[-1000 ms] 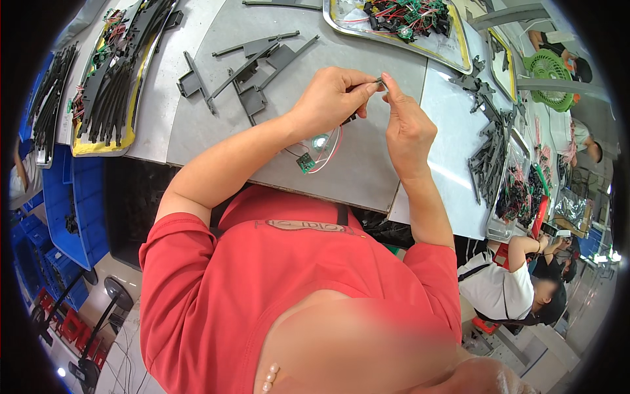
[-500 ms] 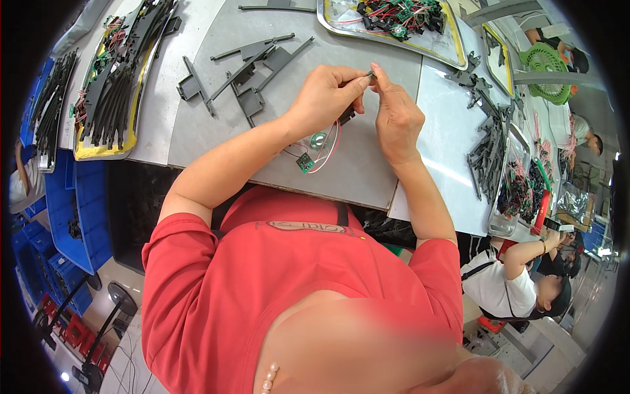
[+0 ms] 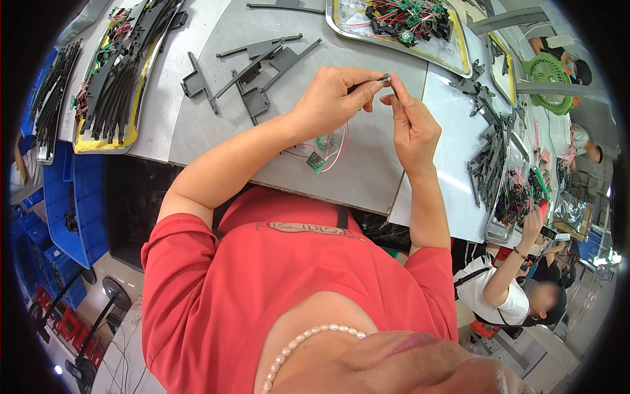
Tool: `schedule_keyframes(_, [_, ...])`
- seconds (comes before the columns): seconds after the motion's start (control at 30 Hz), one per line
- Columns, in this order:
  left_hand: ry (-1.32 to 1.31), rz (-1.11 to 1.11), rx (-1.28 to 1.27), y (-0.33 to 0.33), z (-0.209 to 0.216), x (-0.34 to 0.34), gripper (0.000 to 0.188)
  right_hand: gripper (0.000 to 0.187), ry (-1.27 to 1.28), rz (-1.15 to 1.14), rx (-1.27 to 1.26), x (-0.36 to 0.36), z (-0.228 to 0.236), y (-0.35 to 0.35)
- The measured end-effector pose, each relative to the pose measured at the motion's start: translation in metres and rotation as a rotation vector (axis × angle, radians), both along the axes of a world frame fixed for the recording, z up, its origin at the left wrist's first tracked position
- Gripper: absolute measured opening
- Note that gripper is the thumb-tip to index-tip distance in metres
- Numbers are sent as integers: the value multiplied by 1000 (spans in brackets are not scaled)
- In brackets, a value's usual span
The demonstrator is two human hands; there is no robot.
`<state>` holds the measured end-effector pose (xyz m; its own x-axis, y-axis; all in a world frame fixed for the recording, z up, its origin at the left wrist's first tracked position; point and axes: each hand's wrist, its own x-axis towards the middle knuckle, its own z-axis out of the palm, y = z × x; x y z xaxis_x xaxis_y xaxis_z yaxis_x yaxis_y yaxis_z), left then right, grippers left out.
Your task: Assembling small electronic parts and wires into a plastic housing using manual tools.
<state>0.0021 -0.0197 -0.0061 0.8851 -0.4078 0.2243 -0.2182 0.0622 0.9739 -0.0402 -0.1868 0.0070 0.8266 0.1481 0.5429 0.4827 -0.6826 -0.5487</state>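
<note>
My left hand (image 3: 328, 98) is closed, its fingertips pinching a small dark plastic piece (image 3: 386, 78) above the grey worktable. Thumb and forefinger of my right hand (image 3: 417, 128) meet the piece's far end; the other fingers are curled. Most of the piece is hidden by my fingers. Under my left hand a small green circuit board (image 3: 316, 162) rests near the table's front edge. Thin red, white and black wires (image 3: 342, 150) run from it up behind my hand, beside a round green part (image 3: 324, 140).
Several dark grey plastic brackets (image 3: 254, 102) lie left of my hands. A tray (image 3: 333, 21) of wired boards stands at the back; another yellow-edged tray (image 3: 108, 146) of dark strips is at left. Black parts (image 3: 484, 157) are heaped at right, near a person in white (image 3: 489, 295).
Both hands have shifted slightly right, and my right hand's fingers have changed position at the piece. The person at right has stretched an arm toward the parts tray.
</note>
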Motion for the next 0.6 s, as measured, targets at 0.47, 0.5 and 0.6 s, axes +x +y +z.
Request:
schedule_keyframes(0.47, [14,7,-7,-2,3,-2,23,37,123,-25,79,-4,1,-1])
schedule_keyframes(0.5, [19,6,-6,-2,3,-2,23,37,120,-21,70,-4,2,-1])
schedule_keyframes(0.6, [24,-6,37,0,4,-2,22,39,117,-17,53,-4,2,-1])
